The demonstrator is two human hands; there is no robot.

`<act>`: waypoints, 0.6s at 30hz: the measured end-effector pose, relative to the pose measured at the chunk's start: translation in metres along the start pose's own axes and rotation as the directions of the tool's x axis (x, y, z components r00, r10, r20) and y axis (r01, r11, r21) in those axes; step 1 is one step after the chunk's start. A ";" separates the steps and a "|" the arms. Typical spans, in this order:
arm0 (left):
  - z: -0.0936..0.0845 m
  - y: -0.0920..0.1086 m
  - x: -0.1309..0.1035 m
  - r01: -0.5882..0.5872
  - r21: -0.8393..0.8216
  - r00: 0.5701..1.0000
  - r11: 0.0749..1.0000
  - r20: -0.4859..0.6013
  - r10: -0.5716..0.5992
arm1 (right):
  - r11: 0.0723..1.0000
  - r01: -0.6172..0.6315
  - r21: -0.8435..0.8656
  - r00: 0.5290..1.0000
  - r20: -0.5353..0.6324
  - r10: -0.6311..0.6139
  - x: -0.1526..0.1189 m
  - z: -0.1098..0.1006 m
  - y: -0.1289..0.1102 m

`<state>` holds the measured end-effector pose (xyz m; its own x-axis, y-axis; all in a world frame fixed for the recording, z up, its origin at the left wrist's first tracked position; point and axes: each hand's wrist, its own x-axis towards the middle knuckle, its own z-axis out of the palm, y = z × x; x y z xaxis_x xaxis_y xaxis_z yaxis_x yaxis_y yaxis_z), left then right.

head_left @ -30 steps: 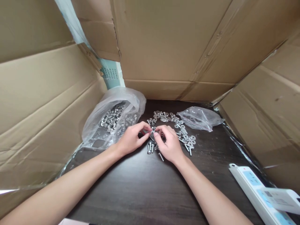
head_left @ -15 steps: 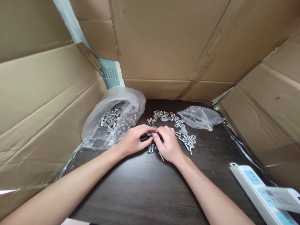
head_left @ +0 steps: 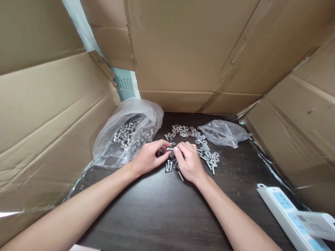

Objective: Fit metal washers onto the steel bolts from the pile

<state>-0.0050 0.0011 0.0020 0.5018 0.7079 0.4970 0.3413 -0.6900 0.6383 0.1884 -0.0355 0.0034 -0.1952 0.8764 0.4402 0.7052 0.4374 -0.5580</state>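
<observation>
- Left hand (head_left: pixel 148 159) and right hand (head_left: pixel 190 162): fingertips pinched together on one small silver metal bolt (head_left: pixel 170 149).
- Bolt axis: roughly horizontal, spanning both hands, equally near each.

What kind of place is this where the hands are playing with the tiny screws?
Probably a makeshift work desk, maybe at home: a dark wooden table walled in by cardboard sheets, a plastic bag of bolts, loose washers, and a power strip.

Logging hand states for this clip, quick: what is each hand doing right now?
Left hand: fingers closed, pinching one end of a small bolt.
Right hand: fingers closed on the same bolt's other end.
</observation>
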 end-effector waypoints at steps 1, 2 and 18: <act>0.000 0.000 0.000 0.001 -0.008 1.000 1.000 -0.010 -0.001 | 1.000 -0.002 -0.003 1.000 0.014 0.002 0.000 -0.001 0.000; 0.000 -0.001 0.000 0.005 -0.012 1.000 1.000 -0.020 -0.005 | 1.000 -0.006 -0.004 1.000 0.021 0.006 0.000 -0.002 0.000; -0.003 0.003 0.003 0.008 -0.027 1.000 1.000 -0.026 -0.009 | 0.993 -0.049 0.108 0.998 -0.030 0.052 0.000 -0.004 0.003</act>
<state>-0.0047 0.0017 0.0066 0.4783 0.7175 0.5064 0.3239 -0.6801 0.6576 0.1935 -0.0350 0.0049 -0.1373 0.8915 0.4317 0.6359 0.4135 -0.6517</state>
